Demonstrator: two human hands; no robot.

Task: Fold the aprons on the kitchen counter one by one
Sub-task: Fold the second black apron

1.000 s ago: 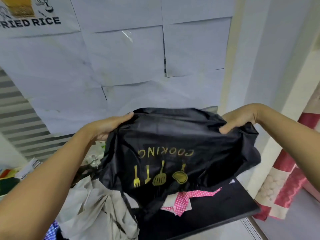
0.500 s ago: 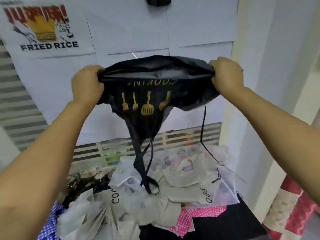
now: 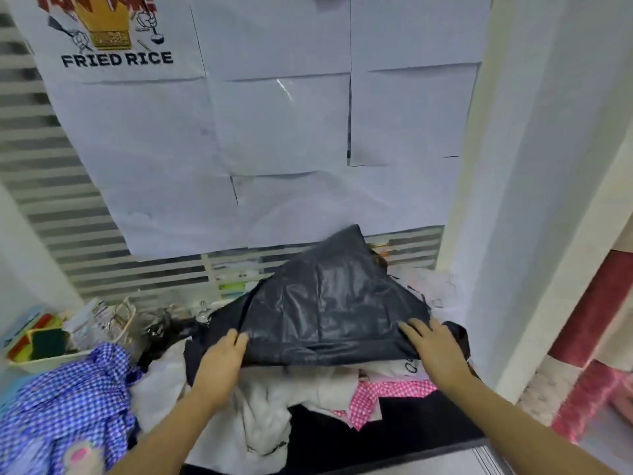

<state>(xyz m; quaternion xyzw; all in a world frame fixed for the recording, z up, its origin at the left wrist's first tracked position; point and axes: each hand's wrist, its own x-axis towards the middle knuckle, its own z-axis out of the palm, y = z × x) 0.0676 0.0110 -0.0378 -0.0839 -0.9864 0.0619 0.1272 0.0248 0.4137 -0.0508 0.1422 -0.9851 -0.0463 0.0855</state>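
Observation:
A shiny black apron (image 3: 329, 303) lies spread over a heap of other aprons on the dark counter (image 3: 411, 430), its far part still puffed up. My left hand (image 3: 222, 358) holds its near left corner, fingers on top of the fabric. My right hand (image 3: 433, 347) holds the near right corner in the same way. Under it lie white aprons (image 3: 274, 399), a pink checked apron (image 3: 387, 394) and, at the near left, a blue checked apron (image 3: 68, 399).
A tray with sponges (image 3: 37, 341) and clear bags sits at the left back of the counter. White paper sheets (image 3: 281, 132) and a fried rice poster (image 3: 116, 39) cover the wall behind. A white pillar (image 3: 534, 200) stands on the right, with a red patterned cloth (image 3: 589, 371) beyond.
Both hands brought the black apron down from chest height and laid it across the pile. Its printed side with the gold utensils no longer shows.

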